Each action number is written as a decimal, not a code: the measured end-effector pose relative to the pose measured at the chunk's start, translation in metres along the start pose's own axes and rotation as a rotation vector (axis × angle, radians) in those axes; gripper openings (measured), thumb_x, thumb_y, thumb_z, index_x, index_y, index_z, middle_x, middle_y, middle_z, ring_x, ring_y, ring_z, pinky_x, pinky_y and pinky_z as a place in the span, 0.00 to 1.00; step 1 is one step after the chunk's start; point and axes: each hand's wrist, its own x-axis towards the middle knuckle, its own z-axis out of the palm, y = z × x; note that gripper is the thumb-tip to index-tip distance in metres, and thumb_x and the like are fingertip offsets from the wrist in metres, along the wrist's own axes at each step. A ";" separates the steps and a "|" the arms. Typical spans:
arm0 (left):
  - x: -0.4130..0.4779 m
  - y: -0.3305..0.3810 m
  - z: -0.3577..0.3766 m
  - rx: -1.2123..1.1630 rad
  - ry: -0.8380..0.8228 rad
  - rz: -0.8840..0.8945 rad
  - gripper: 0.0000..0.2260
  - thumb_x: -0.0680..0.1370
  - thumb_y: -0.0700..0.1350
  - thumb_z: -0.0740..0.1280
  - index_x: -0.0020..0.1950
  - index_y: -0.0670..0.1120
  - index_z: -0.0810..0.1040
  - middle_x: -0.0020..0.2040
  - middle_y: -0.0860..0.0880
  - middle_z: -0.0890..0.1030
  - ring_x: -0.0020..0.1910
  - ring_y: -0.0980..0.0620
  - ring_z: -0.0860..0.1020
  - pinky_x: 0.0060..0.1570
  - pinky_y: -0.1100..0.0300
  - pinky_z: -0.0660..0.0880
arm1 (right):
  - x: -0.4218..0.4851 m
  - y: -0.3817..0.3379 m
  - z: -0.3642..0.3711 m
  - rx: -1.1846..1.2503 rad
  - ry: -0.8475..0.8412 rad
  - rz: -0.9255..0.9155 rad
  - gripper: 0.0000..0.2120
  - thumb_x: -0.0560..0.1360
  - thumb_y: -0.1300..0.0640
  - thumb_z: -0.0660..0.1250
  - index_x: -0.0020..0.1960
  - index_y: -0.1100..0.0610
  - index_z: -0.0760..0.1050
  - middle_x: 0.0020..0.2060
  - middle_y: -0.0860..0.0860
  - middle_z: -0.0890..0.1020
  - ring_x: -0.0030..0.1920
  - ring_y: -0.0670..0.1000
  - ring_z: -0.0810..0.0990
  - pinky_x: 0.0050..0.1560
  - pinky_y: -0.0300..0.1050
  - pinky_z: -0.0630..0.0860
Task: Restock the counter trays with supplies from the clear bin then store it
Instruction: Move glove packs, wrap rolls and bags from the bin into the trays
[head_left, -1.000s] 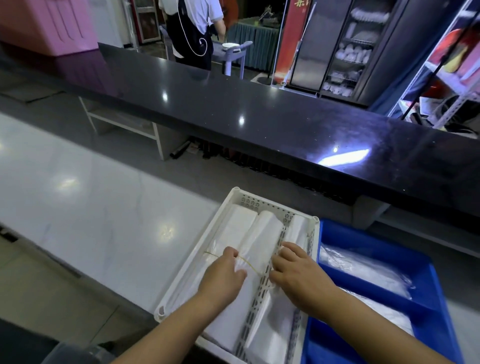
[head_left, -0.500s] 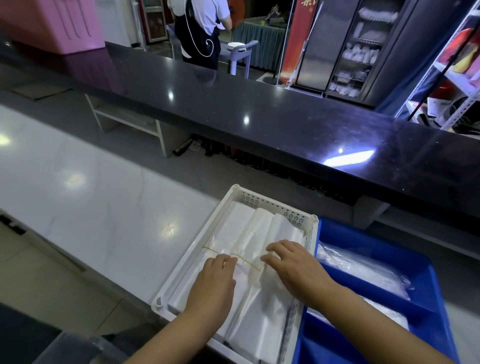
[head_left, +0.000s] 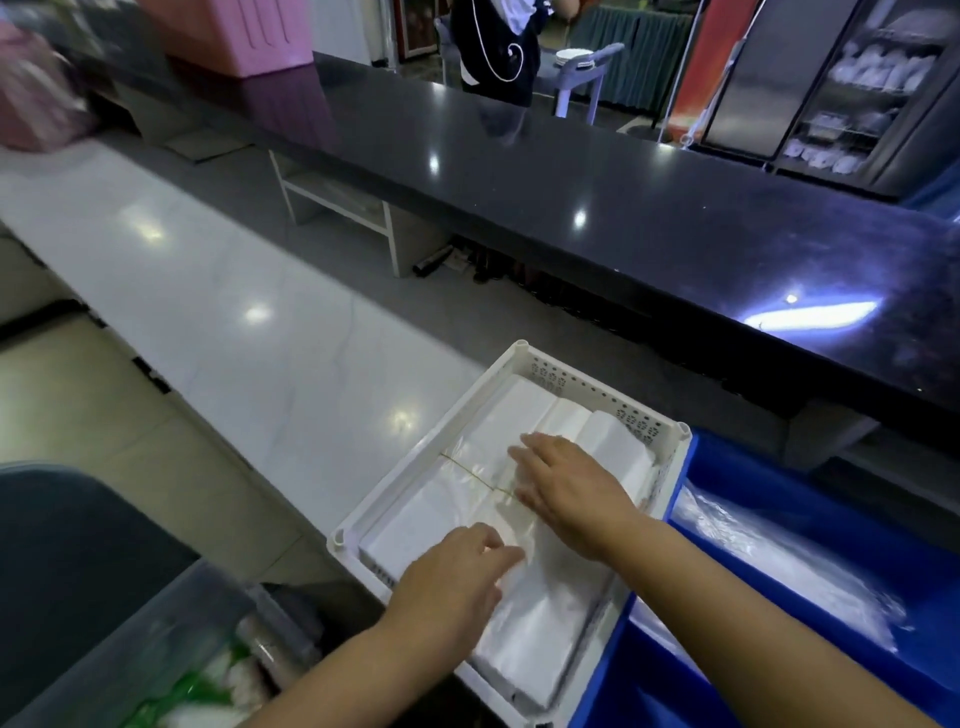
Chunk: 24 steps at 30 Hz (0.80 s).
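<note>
Head view: bundled plastic bags (head_left: 524, 415), on edge a second ago, lie flat in the white tray (head_left: 587, 387). The right hand (head_left: 571, 493) presses them open-palmed; the left hand (head_left: 452, 582) rests slack (gripping nothing). Tray looks stocked; clear bin (head_left: 171, 623) waits left of it.

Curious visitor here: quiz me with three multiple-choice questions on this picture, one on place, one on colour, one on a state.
1. The blue plastic tray sits where, relative to the white perforated plastic tray? A left B right C on top
2. The thin rubber band round the white plastic bags is: A yellowish B red C black
3. The right hand is: A clenched in air B flat on the bags C gripping the rim
Answers: B, blue lies at the white tray's right side. A, a yellowish line crosses the bags. B, straight fingers rest on plastic.
</note>
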 end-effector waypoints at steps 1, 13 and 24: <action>-0.001 0.000 0.001 0.001 -0.022 -0.026 0.20 0.77 0.43 0.60 0.68 0.56 0.67 0.62 0.54 0.70 0.62 0.53 0.68 0.56 0.56 0.71 | 0.006 0.003 0.004 -0.040 -0.069 0.006 0.29 0.79 0.41 0.46 0.76 0.54 0.51 0.77 0.53 0.52 0.76 0.52 0.48 0.74 0.45 0.44; -0.030 -0.022 -0.018 -0.066 0.105 -0.261 0.14 0.77 0.41 0.57 0.57 0.54 0.77 0.53 0.53 0.78 0.55 0.52 0.74 0.48 0.59 0.70 | 0.025 0.014 0.002 -0.041 0.115 0.083 0.23 0.81 0.53 0.55 0.72 0.62 0.61 0.74 0.60 0.62 0.74 0.58 0.58 0.74 0.49 0.51; -0.186 -0.160 -0.069 -0.066 0.472 -0.499 0.04 0.75 0.46 0.66 0.46 0.52 0.80 0.43 0.55 0.81 0.46 0.53 0.76 0.37 0.59 0.65 | 0.035 -0.189 -0.007 -0.130 0.306 -0.323 0.09 0.77 0.55 0.62 0.47 0.55 0.81 0.39 0.52 0.84 0.40 0.53 0.81 0.36 0.48 0.80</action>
